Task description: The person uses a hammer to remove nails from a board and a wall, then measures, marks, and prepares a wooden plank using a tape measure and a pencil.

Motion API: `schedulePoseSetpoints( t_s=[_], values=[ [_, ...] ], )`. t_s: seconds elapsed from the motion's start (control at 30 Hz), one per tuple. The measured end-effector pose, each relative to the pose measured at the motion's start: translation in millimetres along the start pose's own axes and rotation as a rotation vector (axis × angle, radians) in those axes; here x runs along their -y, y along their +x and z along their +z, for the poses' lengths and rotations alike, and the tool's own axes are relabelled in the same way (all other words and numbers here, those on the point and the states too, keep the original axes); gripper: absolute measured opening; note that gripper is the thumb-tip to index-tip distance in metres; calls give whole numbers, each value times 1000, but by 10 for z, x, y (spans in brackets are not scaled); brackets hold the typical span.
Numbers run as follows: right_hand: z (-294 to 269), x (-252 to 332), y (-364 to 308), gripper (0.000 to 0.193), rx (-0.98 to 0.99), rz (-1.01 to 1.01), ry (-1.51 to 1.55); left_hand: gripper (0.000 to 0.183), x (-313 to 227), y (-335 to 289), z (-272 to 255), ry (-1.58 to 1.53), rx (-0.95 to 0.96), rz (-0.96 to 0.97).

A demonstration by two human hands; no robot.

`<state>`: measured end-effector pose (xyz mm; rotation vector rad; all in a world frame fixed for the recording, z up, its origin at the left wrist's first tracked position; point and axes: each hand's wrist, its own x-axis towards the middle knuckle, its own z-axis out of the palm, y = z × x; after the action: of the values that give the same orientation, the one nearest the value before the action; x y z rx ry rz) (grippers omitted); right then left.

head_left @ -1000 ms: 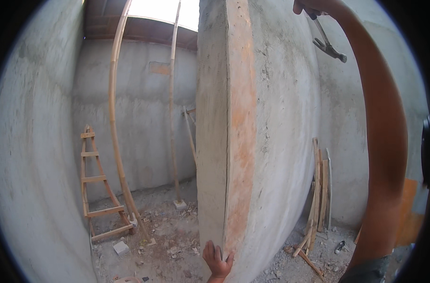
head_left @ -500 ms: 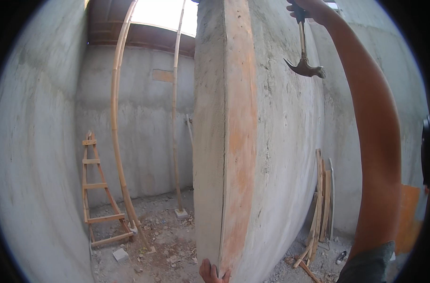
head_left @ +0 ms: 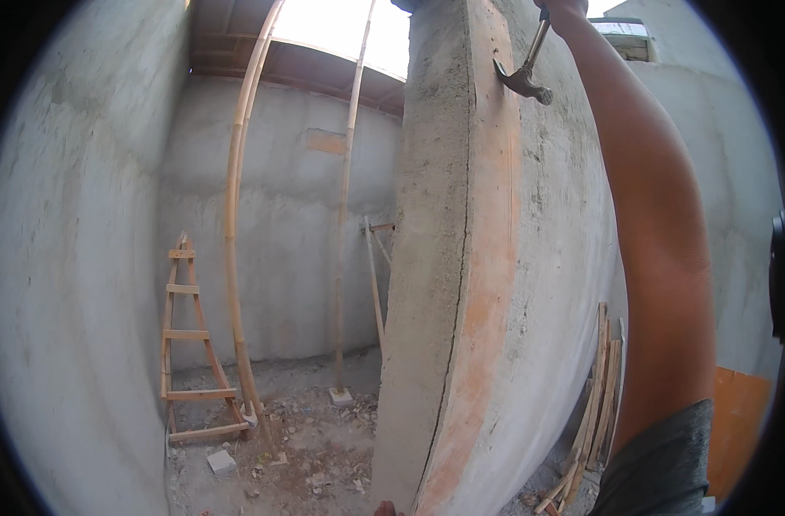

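A grey plastered wall stands in the centre, and the long orange-stained plank point(head_left: 487, 301) lies upright along its end, a dark uneven seam running down its left edge. Left of the plank, a tall bamboo pole point(head_left: 234, 198) rises before the far wall, with a wooden ladder point(head_left: 182, 335) behind it, left again; low to the plank's right, wood strips point(head_left: 592, 413) lean in a bunch. Smaller is the hammer point(head_left: 523, 82), hanging head down at the plank's upper part, its claw overlapping the wood and its striking face pointing right. A second ago it was well to the right of the plank; its swing leftward puts the work at the plank's upper stretch. The right hand point(head_left: 566, 7), above and right of the plank, is closed around the handle, though the top edge cuts off most of its fingers. Least shows of the left hand point(head_left: 385, 509), just left of the plank's low end: earlier its fingers were plain against the edge, now only tips remain, so I cannot tell whether they press, pinch or spread. The plank's foot is also cut off, and whether the claw touches wood is unclear.
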<state>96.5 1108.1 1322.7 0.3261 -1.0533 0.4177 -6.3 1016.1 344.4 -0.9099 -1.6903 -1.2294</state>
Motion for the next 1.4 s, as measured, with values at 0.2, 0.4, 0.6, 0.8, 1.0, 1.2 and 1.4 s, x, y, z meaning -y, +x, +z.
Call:
schedulePoseSetpoints(
  t_s=[0.2,0.4,0.6,0.8,1.0,1.2,1.4],
  values=[
    [173,-331,1005,56,-390,-450,-29,91,-67,-179,140,-115,26,-13],
    [-125,-286,733,49,227,8,360,97,39,-115,-19,-8,18,33],
    [-377,-193,792,57,640,331,834,97,2,-63,-46,-13,26,37],
    [-541,-345,1258,56,552,242,824,97,-64,-196,124,-96,44,-23],
    [-831,234,-584,42,-263,-57,689,97,77,-115,-8,-18,36,20],
    [-949,474,-1081,26,-245,42,707,92,5,-76,-16,-37,2,30],
    [-1600,393,-2123,33,-380,-120,936,91,-26,-16,-87,-50,7,17]
  ],
)
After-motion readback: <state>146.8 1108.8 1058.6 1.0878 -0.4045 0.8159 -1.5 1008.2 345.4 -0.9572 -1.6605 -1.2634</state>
